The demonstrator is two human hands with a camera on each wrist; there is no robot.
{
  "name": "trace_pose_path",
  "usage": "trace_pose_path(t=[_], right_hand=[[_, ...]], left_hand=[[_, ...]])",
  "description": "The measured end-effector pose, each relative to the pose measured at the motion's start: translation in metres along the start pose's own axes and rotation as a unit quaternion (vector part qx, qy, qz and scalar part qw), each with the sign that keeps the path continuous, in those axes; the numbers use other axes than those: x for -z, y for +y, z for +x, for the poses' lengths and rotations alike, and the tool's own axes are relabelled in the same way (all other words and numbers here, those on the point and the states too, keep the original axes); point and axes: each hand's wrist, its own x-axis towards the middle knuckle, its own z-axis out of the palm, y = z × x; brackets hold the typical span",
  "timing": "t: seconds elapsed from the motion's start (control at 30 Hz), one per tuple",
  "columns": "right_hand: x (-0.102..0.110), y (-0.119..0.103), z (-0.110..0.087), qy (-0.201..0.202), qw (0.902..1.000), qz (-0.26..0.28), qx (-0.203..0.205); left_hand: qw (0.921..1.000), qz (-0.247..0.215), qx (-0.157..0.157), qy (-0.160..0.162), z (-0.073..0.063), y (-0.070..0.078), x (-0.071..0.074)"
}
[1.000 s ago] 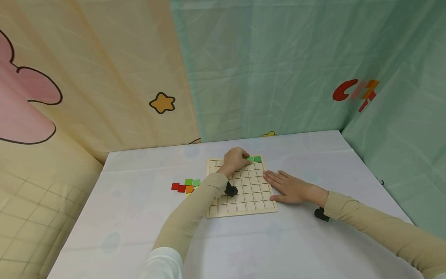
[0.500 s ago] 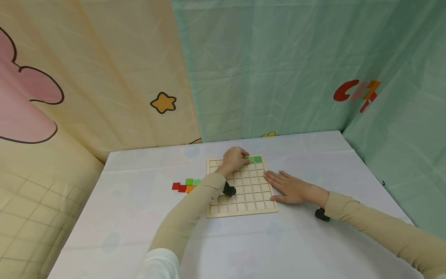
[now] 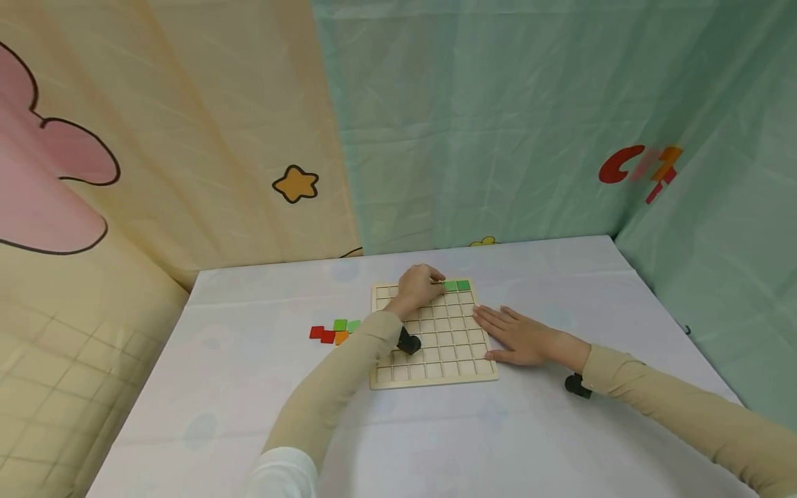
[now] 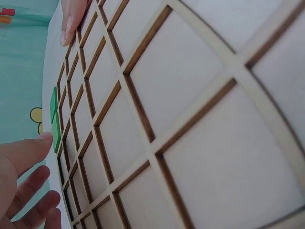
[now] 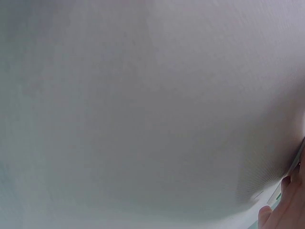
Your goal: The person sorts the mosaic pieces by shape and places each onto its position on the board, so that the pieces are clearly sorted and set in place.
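A wooden grid board [image 3: 436,381] lies on the table. Two green square tiles sit side by side in its far right cells, a left green tile [image 3: 451,286] and a corner green tile [image 3: 463,285]. My left hand [image 3: 416,285] is over the far edge; in the left wrist view its thumb tip [image 4: 45,136] is right at the nearer green tile [image 4: 56,133], the other fingers loosely bent and apart from it. My right hand [image 3: 515,337] lies flat with spread fingers at the board's right edge; the right wrist view catches only its fingers [image 5: 286,205] in a corner.
Left of the board lie loose tiles: red tiles [image 3: 321,334], green tiles [image 3: 340,324] and an orange tile [image 3: 342,337], partly covered by the left sleeve [image 3: 339,387]. A white cloth covers the table [image 3: 236,387]. Printed curtains [image 3: 398,138] stand behind it.
The whole head view shifts slightly to the right. The left hand draws back very slightly from the green tiles, while the right hand stays in place on the board's edge.
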Motion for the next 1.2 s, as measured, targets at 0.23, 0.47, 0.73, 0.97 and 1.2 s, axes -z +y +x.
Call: trace_pose_path(t=[0.23, 0.47, 0.73, 0.97, 1.2], right_hand=[[0.004, -0.002, -0.001, -0.014, 0.9999, 0.000, -0.007], [0.007, -0.004, 0.000, -0.023, 0.9995, -0.008, -0.017], [0.007, -0.006, -0.002, -0.025, 0.9995, -0.009, -0.016], [0.007, -0.006, -0.002, -0.026, 0.9995, -0.008, -0.019], [0.007, -0.007, -0.002, -0.020, 0.9997, -0.002, -0.017]], left_hand=[[0.9999, -0.008, 0.004, 0.008, -0.010, -0.005, 0.006], [0.9996, -0.018, 0.002, 0.020, -0.021, -0.008, 0.017], [0.9992, -0.015, 0.000, 0.036, -0.038, -0.017, 0.027], [0.9986, -0.006, 0.000, 0.052, -0.051, -0.024, 0.041], [0.9976, -0.009, 0.016, 0.067, -0.065, -0.038, 0.051]])
